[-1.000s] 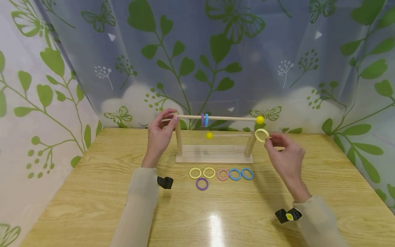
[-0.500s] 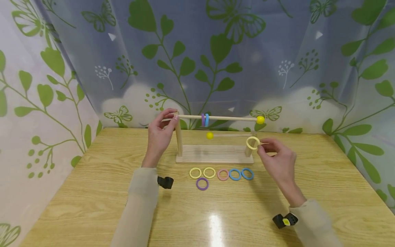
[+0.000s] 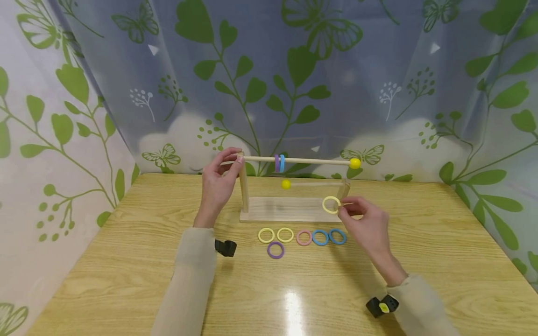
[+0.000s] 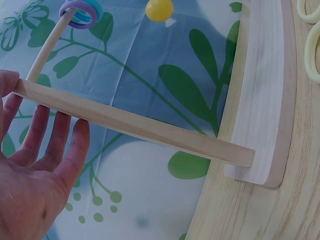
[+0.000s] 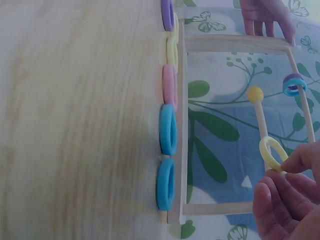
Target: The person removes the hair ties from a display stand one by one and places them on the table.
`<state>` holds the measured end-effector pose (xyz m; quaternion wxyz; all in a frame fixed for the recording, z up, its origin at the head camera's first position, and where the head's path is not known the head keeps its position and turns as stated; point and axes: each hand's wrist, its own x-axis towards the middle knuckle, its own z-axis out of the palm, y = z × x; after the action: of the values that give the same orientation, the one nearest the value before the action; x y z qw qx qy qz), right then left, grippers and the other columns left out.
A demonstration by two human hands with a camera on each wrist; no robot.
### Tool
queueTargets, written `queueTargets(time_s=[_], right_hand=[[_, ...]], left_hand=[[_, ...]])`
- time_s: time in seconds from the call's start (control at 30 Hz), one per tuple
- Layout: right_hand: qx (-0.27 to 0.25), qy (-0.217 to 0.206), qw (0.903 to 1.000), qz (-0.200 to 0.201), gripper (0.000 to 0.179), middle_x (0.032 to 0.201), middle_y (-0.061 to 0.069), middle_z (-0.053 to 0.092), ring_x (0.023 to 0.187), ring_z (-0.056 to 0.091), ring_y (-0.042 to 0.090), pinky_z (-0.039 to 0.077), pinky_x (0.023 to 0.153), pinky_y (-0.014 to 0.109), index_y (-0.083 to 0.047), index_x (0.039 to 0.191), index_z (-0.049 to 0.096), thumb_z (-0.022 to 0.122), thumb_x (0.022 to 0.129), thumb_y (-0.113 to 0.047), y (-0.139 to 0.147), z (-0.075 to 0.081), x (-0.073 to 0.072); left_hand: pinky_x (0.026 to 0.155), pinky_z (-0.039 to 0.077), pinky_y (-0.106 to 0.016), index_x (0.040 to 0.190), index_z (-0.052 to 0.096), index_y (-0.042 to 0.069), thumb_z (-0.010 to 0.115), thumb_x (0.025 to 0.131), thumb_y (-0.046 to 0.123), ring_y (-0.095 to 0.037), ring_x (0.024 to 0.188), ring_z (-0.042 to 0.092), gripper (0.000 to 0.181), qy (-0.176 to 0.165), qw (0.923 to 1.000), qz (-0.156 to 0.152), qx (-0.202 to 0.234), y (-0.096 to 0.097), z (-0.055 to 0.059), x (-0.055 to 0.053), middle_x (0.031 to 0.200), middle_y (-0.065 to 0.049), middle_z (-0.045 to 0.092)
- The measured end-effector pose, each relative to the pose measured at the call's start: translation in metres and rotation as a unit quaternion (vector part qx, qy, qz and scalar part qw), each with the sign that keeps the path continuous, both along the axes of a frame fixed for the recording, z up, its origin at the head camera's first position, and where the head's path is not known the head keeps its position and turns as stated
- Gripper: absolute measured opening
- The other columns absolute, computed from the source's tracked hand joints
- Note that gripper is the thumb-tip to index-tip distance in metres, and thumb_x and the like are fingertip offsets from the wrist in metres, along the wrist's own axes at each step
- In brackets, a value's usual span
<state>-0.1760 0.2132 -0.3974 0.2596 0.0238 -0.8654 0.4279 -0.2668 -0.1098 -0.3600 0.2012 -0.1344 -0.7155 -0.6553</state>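
Note:
My left hand (image 3: pixel 218 179) grips the top of the left post (image 3: pixel 243 189) of a wooden stand, its thumb at the front in the left wrist view. From that post an upper rod (image 3: pixel 317 161) runs right to a yellow ball (image 3: pixel 355 163). A purple ring (image 3: pixel 276 164) and a blue ring (image 3: pixel 282 164) hang on it. My right hand (image 3: pixel 370 226) pinches a yellow ring (image 3: pixel 323 205) by its right edge, in front of the stand's right part. In the right wrist view this yellow ring (image 5: pixel 263 150) appears beside the lower rod (image 5: pixel 262 120); whether they touch, I cannot tell.
The lower rod ends leftward in another yellow ball (image 3: pixel 286 184). Before the base (image 3: pixel 290 215) lie two yellow rings, a pink ring (image 3: pixel 297 238) and two blue rings, with a purple ring (image 3: pixel 269 250) nearer. A patterned curtain (image 3: pixel 269 93) hangs behind the table (image 3: pixel 147 261).
My right hand has moved left and down with the yellow ring, from near the upper rod's ball to in front of the stand's right part. The left hand stays on the post.

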Motion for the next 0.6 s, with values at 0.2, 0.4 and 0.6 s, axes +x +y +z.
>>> queueTargets(time_s=[0.2,0.4,0.6], right_hand=[[0.006,-0.017,0.9997,0.019,0.014,0.083,0.011,0.078,0.068,0.064,-0.008,0.05,0.063,0.005,-0.006,0.099,0.078,0.072,0.087,-0.003,-0.005,-0.005,0.001],[0.019,-0.033,0.9986,0.037,0.013,0.082,0.01,0.078,0.068,0.067,0.0,0.05,0.064,0.008,-0.007,0.099,0.078,0.073,0.087,-0.004,-0.01,-0.009,0.002],[0.031,-0.062,0.9956,0.064,0.014,0.083,0.01,0.078,0.072,0.073,0.017,0.052,0.062,0.016,-0.007,0.1,0.077,0.072,0.087,-0.005,-0.017,-0.012,0.004]], left_hand=[[0.078,0.061,-0.023,0.126,0.069,0.008,0.067,0.1,0.02,-0.016,0.095,0.07,0.028,-0.001,1.0,-0.001,0.0,0.0,0.0,0.0,0.109,-0.004,0.063],[0.079,0.061,-0.025,0.124,0.07,0.011,0.068,0.1,0.021,-0.018,0.096,0.07,0.026,-0.002,1.0,0.003,-0.003,0.0,0.001,0.0,0.109,-0.004,0.064],[0.078,0.061,-0.025,0.124,0.07,0.01,0.068,0.1,0.022,-0.02,0.096,0.07,0.026,0.0,1.0,0.001,-0.001,0.0,0.001,0.0,0.109,-0.005,0.063]])
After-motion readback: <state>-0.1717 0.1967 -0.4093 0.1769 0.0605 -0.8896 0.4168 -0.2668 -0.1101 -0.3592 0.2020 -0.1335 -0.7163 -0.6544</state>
